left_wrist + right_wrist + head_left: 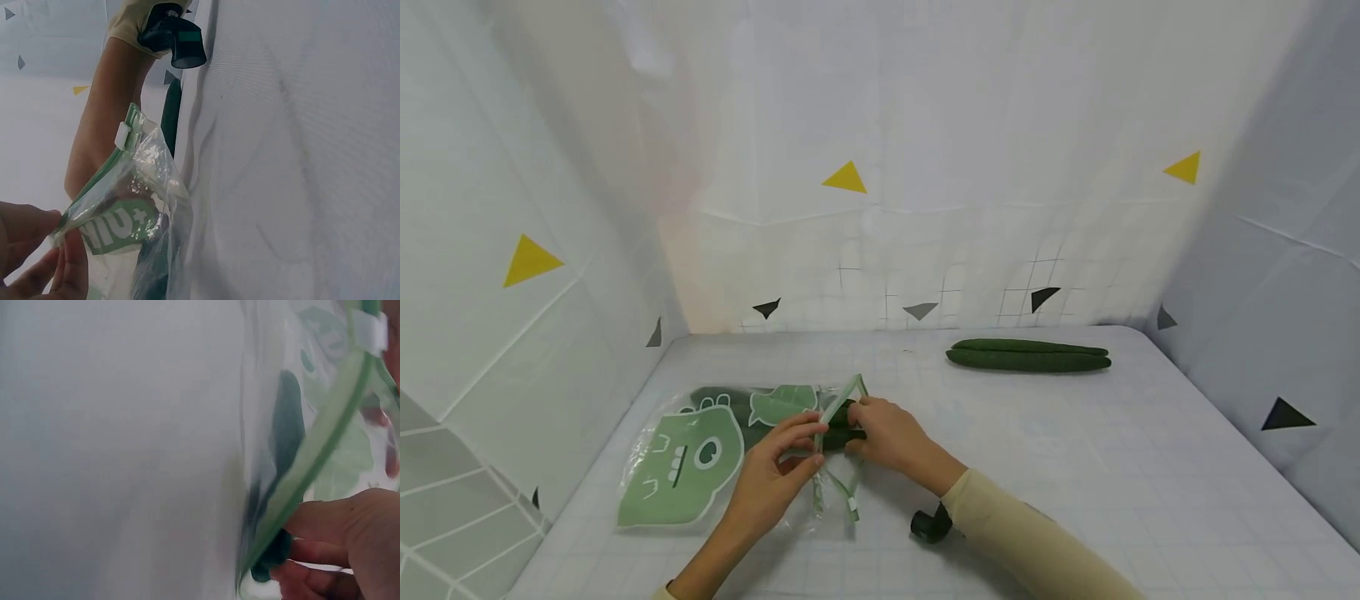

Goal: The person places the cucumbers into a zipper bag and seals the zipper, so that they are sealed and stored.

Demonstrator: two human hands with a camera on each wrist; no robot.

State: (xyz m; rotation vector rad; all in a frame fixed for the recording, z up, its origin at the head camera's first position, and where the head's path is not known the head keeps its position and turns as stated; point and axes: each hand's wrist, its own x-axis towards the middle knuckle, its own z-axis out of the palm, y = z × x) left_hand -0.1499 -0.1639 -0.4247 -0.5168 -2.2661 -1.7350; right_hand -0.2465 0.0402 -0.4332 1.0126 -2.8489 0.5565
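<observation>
A clear zip bag (647,492) printed with a green cartoon face lies flat at the left of the table, its mouth toward the right. Dark green cucumbers (844,439) are inside it, their ends showing at the mouth. My left hand (771,471) pinches the green zip edge between thumb and fingers and lifts it. At the mouth, my right hand (891,437) grips the end of a cucumber (273,555); how many it holds is partly hidden. In the left wrist view a white slider (122,135) sits on the zip strip.
Two more cucumbers (1028,360) lie side by side at the back right of the white table (1075,467). White walls with yellow and dark triangles surround it. A black wrist camera (931,527) hangs under the right sleeve.
</observation>
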